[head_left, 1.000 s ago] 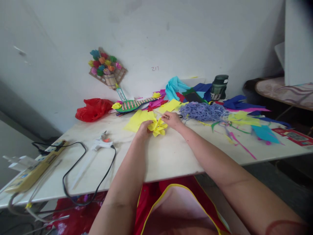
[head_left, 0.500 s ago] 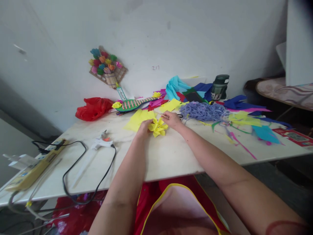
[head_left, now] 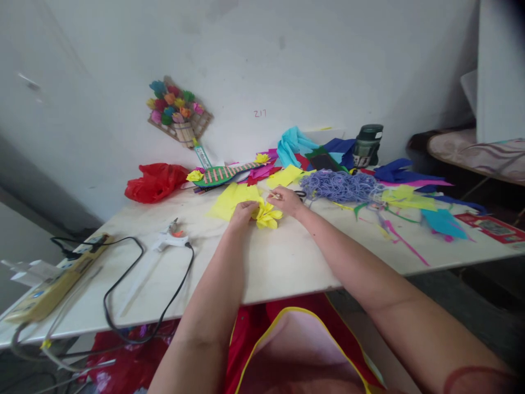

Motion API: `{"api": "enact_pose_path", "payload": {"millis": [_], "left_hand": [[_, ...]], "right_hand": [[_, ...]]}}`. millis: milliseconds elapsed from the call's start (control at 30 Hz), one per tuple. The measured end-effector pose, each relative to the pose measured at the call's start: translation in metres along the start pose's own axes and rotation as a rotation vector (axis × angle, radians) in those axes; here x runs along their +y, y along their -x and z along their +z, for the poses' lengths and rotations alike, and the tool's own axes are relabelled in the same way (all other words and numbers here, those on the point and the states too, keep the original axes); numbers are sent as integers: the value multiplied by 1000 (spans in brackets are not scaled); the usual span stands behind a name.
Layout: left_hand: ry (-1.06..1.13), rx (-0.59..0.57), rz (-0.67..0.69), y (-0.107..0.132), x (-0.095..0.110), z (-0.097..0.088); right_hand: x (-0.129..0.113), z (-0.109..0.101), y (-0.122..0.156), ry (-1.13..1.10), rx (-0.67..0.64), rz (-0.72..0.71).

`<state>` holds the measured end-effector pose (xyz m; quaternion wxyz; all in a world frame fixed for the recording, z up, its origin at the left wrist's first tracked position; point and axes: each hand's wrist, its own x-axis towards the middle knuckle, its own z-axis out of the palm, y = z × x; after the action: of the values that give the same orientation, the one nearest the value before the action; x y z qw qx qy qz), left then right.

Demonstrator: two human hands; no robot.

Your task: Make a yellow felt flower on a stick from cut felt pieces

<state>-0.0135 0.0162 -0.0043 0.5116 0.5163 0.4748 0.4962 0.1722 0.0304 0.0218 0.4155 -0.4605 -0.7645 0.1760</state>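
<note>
A yellow paper flower lies on the white table between my two hands. My left hand is closed on its left side, fingers curled onto the petals. My right hand rests just right of the flower, fingers pinched on a thin wooden stick that points left over the flower. A flat sheet of yellow paper lies behind my left hand.
A glue gun with a black cable and a power strip lie at the left. A red plastic bag, a striped paper guitar, purple yarn, coloured paper scraps and a dark green bottle crowd the back.
Both hands have closed in slightly on the yellow flower, the left fingers curling further over it. Otherwise nothing has moved.
</note>
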Motion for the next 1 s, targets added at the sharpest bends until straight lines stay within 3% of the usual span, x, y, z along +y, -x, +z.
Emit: {"api": "enact_pose_path", "payload": {"millis": [233,767,1000], "left_hand": [[-67,16,36,4,6,4],[-126,32,66,7,8,8],[-105,1,75,9,9,10]], "right_hand": [[3,3,0,-14,-91,87],[10,9,-3,-195,-75,143],[7,8,-3,-83,-69,174]]}}
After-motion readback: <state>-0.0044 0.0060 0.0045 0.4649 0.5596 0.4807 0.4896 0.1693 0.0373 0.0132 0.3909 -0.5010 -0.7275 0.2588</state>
